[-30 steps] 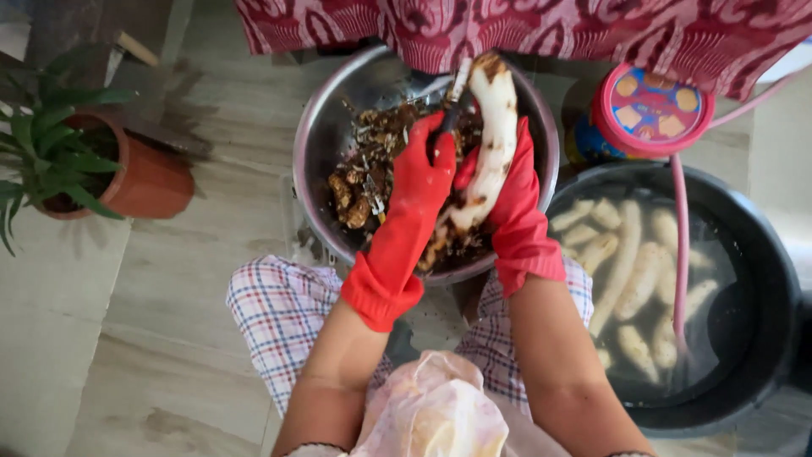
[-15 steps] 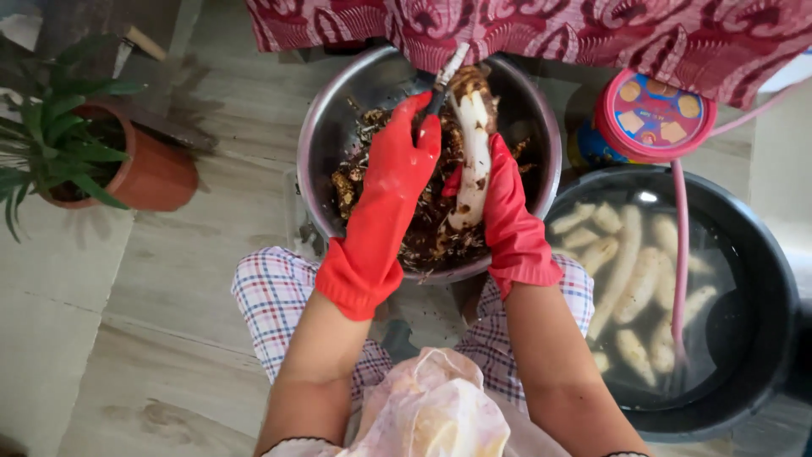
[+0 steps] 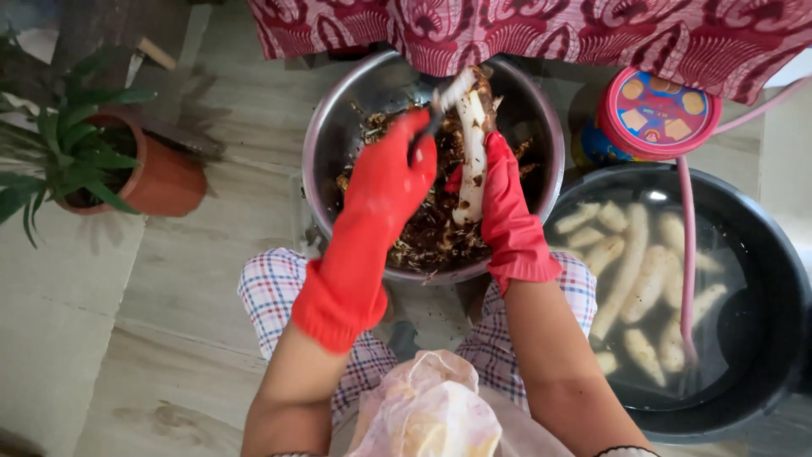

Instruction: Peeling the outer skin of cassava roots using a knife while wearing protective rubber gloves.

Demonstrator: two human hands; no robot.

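Nearest to the camera, a pale plastic bag (image 3: 427,415) lies on the person's lap, between knees in checked cloth (image 3: 271,288). Both forearms reach away from here, over a steel bowl (image 3: 338,110) that stands on the floor.

The left hand (image 3: 389,173), in a red glove, is closed around a knife (image 3: 436,114); its dark handle shows at the fingers and the blade points far and a little right, onto the root. The right hand (image 3: 499,190), also in a red glove, is wrapped around the near end of a long root (image 3: 471,148). The root stands almost upright in the picture, with its long axis running near to far and its near end low in the bowl. Most of it is white and peeled; the far tip looks brown. So the knife meets the root from the left side, at the far part, and the holding grip stays at the near part, well below the blade. Dark peelings (image 3: 423,237) fill the bowl under both hands.

To the right, a black tub (image 3: 761,254) holds water and peeled roots (image 3: 630,267). Farther right stands a tin with a pink lid (image 3: 660,110). Far left there is a potted plant (image 3: 127,165).
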